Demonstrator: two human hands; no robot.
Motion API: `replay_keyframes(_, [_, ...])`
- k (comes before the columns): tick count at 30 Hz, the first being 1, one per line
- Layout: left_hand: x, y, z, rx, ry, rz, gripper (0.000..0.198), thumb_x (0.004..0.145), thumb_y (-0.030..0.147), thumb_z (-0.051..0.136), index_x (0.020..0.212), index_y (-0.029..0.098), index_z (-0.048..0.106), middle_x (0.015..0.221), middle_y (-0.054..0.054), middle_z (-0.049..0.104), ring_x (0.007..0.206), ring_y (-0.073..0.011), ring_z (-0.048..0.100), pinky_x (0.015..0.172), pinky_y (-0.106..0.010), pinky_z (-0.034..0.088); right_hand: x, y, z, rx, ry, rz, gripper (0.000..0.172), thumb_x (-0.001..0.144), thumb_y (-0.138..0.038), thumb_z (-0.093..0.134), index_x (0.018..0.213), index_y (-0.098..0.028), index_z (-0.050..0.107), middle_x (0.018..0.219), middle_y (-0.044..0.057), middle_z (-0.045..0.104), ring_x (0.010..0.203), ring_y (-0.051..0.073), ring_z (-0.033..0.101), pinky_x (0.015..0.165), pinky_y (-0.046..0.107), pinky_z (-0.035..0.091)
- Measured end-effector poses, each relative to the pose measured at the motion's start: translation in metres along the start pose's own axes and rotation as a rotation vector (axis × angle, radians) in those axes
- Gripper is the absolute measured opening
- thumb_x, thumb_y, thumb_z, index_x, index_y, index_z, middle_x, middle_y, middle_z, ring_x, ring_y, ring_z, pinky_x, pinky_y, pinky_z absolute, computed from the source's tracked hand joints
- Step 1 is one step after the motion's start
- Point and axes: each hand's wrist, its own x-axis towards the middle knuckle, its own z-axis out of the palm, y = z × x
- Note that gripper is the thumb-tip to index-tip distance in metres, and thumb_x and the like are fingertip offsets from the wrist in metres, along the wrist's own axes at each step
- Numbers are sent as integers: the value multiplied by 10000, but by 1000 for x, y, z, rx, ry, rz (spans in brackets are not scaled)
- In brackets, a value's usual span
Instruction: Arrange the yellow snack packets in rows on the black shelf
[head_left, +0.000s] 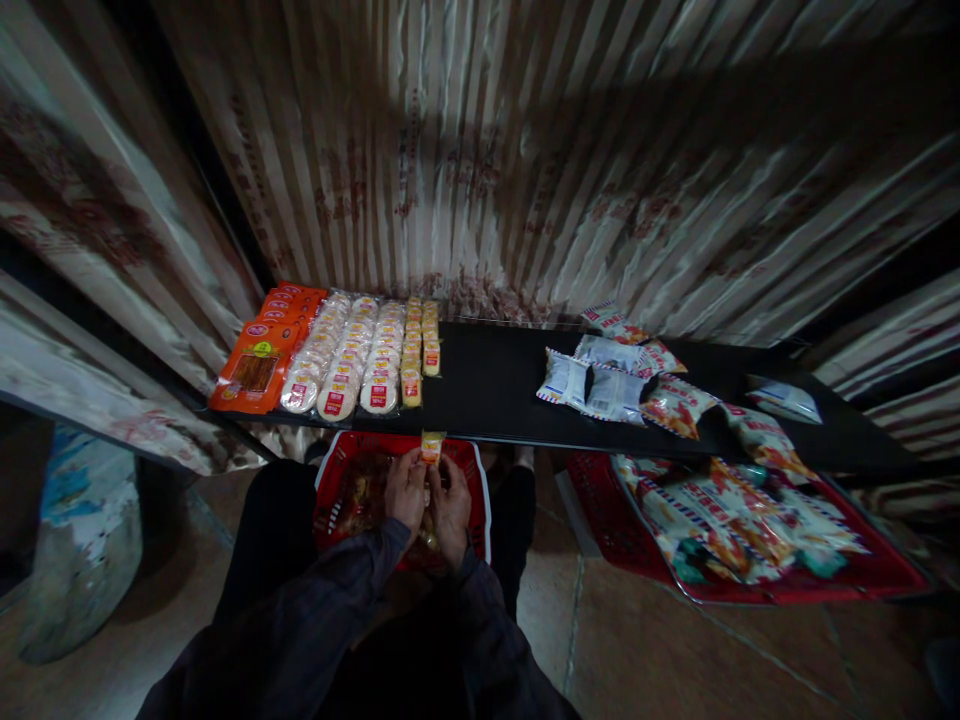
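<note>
Above a red basket point(480, 500), my left hand point(406, 488) and my right hand point(451, 508) come together around a small yellow snack packet point(432, 446) with a red and white label. Fingers of both hands are closed on its lower part. Inside the basket, loose packaged snacks lie in shadow, partly hidden by my hands. Just beyond, on the black shelf point(487, 385), similar yellow packets point(411, 385) stand in two narrow columns, the right one shorter. Left of them are rows of round white wrapped crackers point(379, 390), then overlapping orange snack bags point(251, 370).
On the shelf's right half lie several white and orange snack bags point(615, 390). Below that side, a second red basket point(877, 570) holds many similar bags. A pleated curtain point(480, 150) hangs behind the shelf. A worn, pale board-like object point(86, 550) is at the left.
</note>
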Motion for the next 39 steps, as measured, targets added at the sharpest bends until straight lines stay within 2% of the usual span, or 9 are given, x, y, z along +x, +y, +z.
replay_keyframes(6, [3, 13, 1, -5, -9, 55, 358, 894, 274, 473, 1122, 185, 735, 1181, -117, 696, 1137, -228, 640, 1055, -356, 481, 14, -12, -8, -26, -30, -41, 554, 929, -565, 449, 1155, -138, 722, 1153, 184, 737, 1063, 296, 670, 936, 417, 512])
replay_keyframes(14, [16, 25, 15, -82, -7, 66, 352, 893, 269, 471, 1132, 173, 711, 1223, -113, 695, 1168, -208, 629, 1069, -324, 466, 34, -25, -16, -45, -19, -120, 535, 950, -538, 442, 1188, -141, 711, 1146, 171, 737, 1038, 281, 671, 923, 400, 517])
replay_keyframes(22, [35, 43, 22, -90, -27, 97, 336, 917, 264, 476, 1165, 178, 686, 1251, -115, 687, 1179, -201, 632, 1058, -327, 484, 63, -35, -12, -120, 30, -204, 471, 954, -439, 429, 1199, -148, 707, 1123, 160, 738, 1005, 271, 665, 897, 387, 515])
replay_keyframes(26, [42, 53, 29, -128, -42, 85, 375, 933, 243, 480, 1269, 161, 627, 1284, -117, 688, 1168, -178, 648, 1069, -305, 472, 78, -40, -9, -180, 45, -232, 440, 936, -376, 449, 1204, -144, 710, 1056, 150, 744, 951, 260, 664, 866, 369, 514])
replay_keyframes(29, [47, 58, 34, -134, -33, 94, 371, 917, 208, 484, 1255, 156, 625, 1303, -124, 680, 1174, -180, 646, 1080, -308, 467, 89, -41, -6, -218, 52, -250, 421, 922, -330, 455, 1190, -138, 717, 1026, 146, 751, 944, 262, 662, 886, 378, 509])
replay_keyframes(34, [58, 61, 40, -119, -35, 103, 334, 909, 196, 481, 1199, 170, 643, 1278, -117, 689, 1185, -196, 637, 1104, -341, 460, 104, -36, 0, -226, 45, -244, 441, 920, -350, 455, 1188, -116, 716, 1077, 165, 753, 967, 275, 665, 903, 403, 515])
replay_keyframes(39, [66, 53, 43, -66, -14, 142, 302, 903, 227, 483, 1128, 176, 678, 1254, -119, 684, 1210, -212, 623, 1117, -353, 453, 113, -28, 5, -218, 16, -241, 426, 914, -359, 472, 1181, -135, 717, 1092, 152, 757, 981, 267, 666, 914, 400, 518])
